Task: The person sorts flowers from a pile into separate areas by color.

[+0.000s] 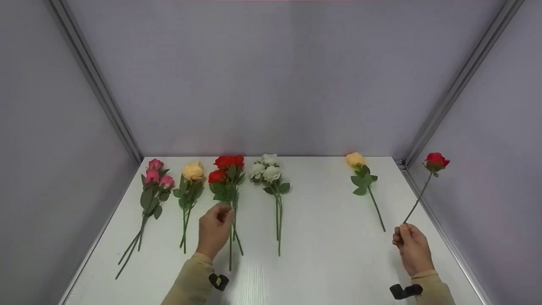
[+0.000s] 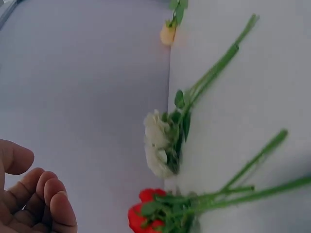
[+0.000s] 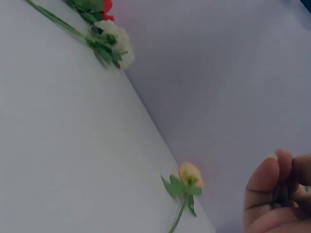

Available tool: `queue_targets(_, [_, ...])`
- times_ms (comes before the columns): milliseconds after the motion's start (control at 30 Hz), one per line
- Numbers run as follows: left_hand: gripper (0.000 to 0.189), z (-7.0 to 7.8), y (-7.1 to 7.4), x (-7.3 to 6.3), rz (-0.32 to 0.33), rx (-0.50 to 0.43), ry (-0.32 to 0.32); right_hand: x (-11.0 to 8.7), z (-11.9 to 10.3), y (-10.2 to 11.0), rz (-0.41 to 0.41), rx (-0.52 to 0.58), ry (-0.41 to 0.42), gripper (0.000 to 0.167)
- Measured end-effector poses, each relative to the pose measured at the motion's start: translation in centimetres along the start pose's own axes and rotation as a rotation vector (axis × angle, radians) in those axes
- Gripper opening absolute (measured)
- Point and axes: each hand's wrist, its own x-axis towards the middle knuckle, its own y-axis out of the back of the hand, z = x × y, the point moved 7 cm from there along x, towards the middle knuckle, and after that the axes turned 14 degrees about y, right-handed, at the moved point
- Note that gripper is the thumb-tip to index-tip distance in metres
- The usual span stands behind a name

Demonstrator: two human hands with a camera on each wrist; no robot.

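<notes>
My right hand pinches the lower stem of a single red rose, held up at the right with its bloom away from me. In the right wrist view the thumb and fingertips meet, but that rose is not seen. My left hand is above the stems of a bunch of red roses. Its fingers are loosely curved, with the thumb apart and nothing between them. Left of the single red rose, a yellow rose lies on the white table.
White roses lie right of the red bunch. To its left are yellow roses and, farther out, pink roses. Grey panels enclose the table at the back and both sides.
</notes>
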Motion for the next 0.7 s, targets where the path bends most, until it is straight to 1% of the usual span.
queue_targets(100, [0.006,2.1,-3.0,-1.1,-0.103,-0.022,-0.062,0.0,-0.4,-2.6,-0.024,-0.015,0.021,0.040])
queue_targets(167, [0.005,3.1,-5.1,-1.8,-0.165,-0.018,-0.096,-0.2,-0.4,-4.5,-0.048,-0.025,0.029,0.040])
queue_targets(267, [0.005,4.3,-7.8,-2.8,-0.255,-0.007,-0.118,-0.6,-0.3,-7.4,-0.088,-0.045,0.050,0.038])
queue_targets(300, [0.005,4.6,-8.6,-3.1,-0.280,-0.001,-0.133,-0.8,-0.3,-8.4,-0.106,-0.048,0.056,0.037])
queue_targets(367, [0.006,5.1,-10.1,-3.8,-0.319,0.007,-0.139,-1.1,-0.4,-10.1,-0.137,-0.047,0.068,0.035])
queue_targets(433, [0.007,5.5,-11.6,-4.3,-0.351,0.009,-0.137,-1.3,-0.4,-11.8,-0.170,-0.041,0.088,0.032])
queue_targets(567, [0.008,5.9,-14.4,-5.2,-0.399,-0.018,-0.098,-1.7,-0.5,-14.8,-0.237,-0.059,0.144,0.029])
queue_targets(633, [0.010,6.0,-15.6,-5.5,-0.413,-0.040,-0.073,-1.9,-0.6,-16.2,-0.276,-0.087,0.176,0.026])
queue_targets(700, [0.012,6.1,-16.5,-5.8,-0.414,-0.065,-0.052,-2.2,-0.6,-17.7,-0.322,-0.114,0.203,0.024])
